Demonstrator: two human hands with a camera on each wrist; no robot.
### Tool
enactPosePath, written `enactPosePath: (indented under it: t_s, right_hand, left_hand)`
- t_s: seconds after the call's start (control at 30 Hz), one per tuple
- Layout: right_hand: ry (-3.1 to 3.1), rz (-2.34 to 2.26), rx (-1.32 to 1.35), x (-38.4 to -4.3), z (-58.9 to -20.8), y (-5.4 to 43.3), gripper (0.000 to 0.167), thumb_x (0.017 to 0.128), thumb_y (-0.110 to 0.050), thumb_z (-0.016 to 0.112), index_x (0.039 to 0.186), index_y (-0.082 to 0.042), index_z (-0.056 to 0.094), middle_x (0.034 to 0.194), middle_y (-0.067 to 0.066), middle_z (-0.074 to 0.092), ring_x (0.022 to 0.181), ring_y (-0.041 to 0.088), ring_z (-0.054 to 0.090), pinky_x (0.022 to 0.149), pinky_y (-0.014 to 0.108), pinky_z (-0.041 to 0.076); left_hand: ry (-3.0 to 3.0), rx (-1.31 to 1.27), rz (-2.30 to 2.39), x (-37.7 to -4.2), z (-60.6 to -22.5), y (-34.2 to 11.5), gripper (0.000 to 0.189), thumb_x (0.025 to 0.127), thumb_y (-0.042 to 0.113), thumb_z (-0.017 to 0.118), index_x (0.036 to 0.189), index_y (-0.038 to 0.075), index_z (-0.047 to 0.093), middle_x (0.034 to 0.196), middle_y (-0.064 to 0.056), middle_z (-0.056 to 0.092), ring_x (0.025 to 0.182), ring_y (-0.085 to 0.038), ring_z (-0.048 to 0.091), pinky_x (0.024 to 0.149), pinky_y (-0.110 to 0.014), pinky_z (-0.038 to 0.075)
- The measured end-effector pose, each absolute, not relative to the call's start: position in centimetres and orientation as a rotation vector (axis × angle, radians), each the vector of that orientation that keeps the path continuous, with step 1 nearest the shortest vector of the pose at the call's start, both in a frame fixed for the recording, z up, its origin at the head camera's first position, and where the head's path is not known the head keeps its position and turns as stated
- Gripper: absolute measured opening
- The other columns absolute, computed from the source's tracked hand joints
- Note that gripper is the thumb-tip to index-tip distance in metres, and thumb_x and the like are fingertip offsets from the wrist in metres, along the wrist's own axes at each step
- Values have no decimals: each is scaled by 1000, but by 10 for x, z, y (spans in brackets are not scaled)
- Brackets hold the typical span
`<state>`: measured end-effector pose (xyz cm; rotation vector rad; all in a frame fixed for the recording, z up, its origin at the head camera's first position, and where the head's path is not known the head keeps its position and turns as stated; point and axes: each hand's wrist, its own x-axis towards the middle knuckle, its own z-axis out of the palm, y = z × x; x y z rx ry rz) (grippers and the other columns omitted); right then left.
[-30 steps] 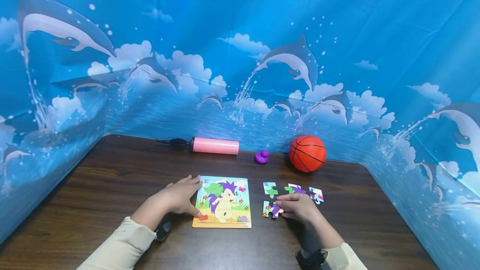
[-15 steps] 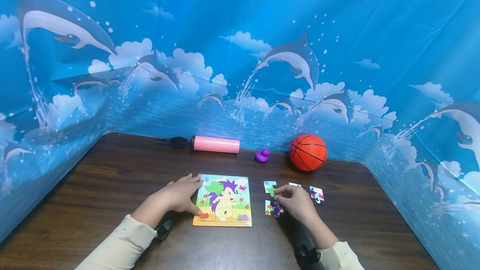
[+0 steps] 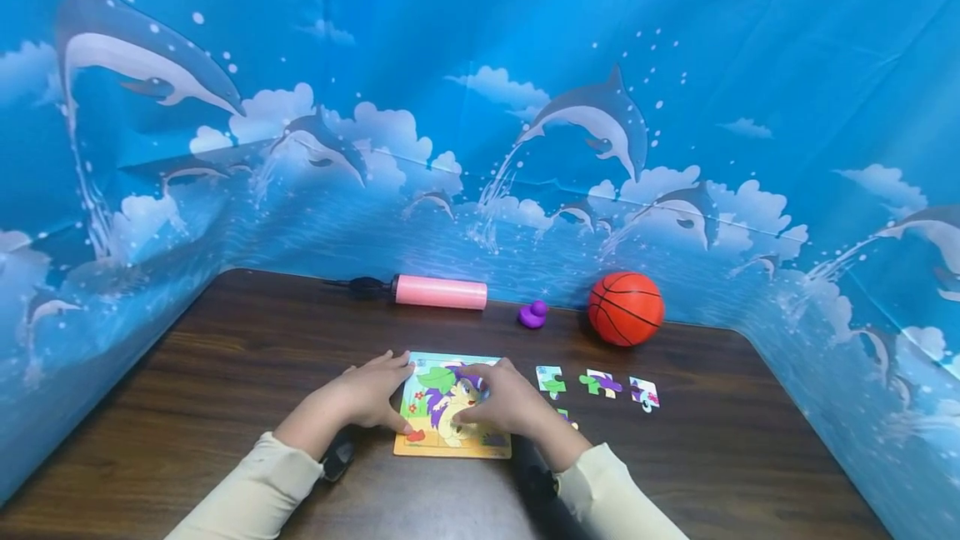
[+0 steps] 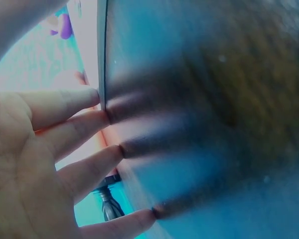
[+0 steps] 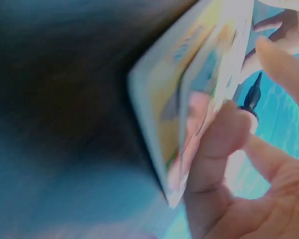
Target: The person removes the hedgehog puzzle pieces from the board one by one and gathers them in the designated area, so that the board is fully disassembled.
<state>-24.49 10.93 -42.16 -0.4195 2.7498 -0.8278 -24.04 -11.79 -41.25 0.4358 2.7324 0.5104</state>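
Note:
A square jigsaw puzzle board (image 3: 453, 450) with a hedgehog picture lies on the dark wooden table. My left hand (image 3: 367, 394) spreads along its left side, thumb at the lower left corner and fingers near the top. In the left wrist view those fingers (image 4: 82, 172) look fairly straight, tips down by the edge. Over the board's right half is my right hand (image 3: 513, 402), thumb and forefinger apart with the hedgehog's face visible between them. I see no loose piece in it; the right wrist view shows a bent finger (image 5: 209, 164) against the board.
Right of the board lie jigsaw pieces: a leaf piece (image 3: 551, 382), a purple-and-green piece (image 3: 602, 382) and a butterfly piece (image 3: 644, 394). Another piece (image 3: 564, 415) is partly hidden by my right arm. Behind are a pink hand pump (image 3: 440, 292), purple duck (image 3: 533, 315) and small basketball (image 3: 626, 309).
My right hand has left the loose pieces and moved left over the board. My left hand keeps its place at the board's left side. The view has shifted slightly.

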Motion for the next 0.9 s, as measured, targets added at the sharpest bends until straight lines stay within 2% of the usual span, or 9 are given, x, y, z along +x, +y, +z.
enactPosePath:
  t_s: [0.13,0.37,0.57,0.7,0.9]
  right_hand:
    - [2716,-788,-294,-244,-421,102,74,67,-34,93,134,-22,64,112,15,48,88,26,54,71,45,53]
    - [2725,-794,-274,-245,-419,100,65,65,-30,94,123,-22,67,118,16,49,91,28,56,77,53,54]
    - [2688,-743,-296,-253,-416,97,60,67,-26,93,117,-19,61,117,16,55,99,31,56,85,57,52]
    - [2665,-748,-298,-256,-415,94,60,67,-22,93,113,-19,55,122,22,55,106,35,55,91,58,48]
    - [2646,-792,-244,-256,-416,93,65,67,-20,93,111,-22,46,126,26,47,99,36,55,86,57,50]
  left_hand:
    - [2729,447,523,-239,-413,-117,88,74,38,87,144,1,49,157,-18,35,146,-41,23,107,-74,20]
    - [2732,431,513,-240,-412,-118,90,73,39,87,145,2,48,157,-17,34,147,-40,23,109,-72,21]
    - [2729,427,507,-241,-412,-118,89,74,39,87,146,2,47,158,-16,33,147,-39,22,109,-72,20]
    - [2728,425,509,-241,-412,-118,89,74,39,87,146,2,48,158,-17,33,147,-40,22,109,-72,20]
    - [2727,426,511,-240,-411,-118,90,74,39,87,145,2,48,158,-17,33,147,-40,22,108,-73,20]
